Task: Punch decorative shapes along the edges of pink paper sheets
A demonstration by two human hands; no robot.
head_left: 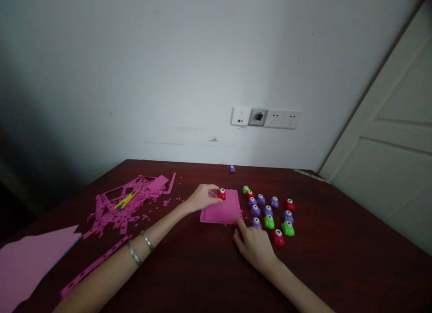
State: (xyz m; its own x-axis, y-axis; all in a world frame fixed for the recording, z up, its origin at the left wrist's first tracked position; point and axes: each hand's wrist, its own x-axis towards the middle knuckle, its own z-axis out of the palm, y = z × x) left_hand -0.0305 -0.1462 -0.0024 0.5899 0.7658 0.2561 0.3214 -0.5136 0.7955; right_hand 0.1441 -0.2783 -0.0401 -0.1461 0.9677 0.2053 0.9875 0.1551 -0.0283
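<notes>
Between the thumb and fingers of my left hand is a small red craft paper punch with a white and black round top. It is at the upper part of a square of pink paper; whether it touches the paper I cannot tell. My right hand rests at the paper's lower right corner, index finger stretched out and thumb apart from it, holding nothing. Just beyond it are several more punches: purple ones, green ones and red ones.
Pink paper scraps with punched holes lie on the left of the dark table, a yellow cutter knife on top. Nearer are a pink strip and large pink sheets. One purple punch stands by the wall.
</notes>
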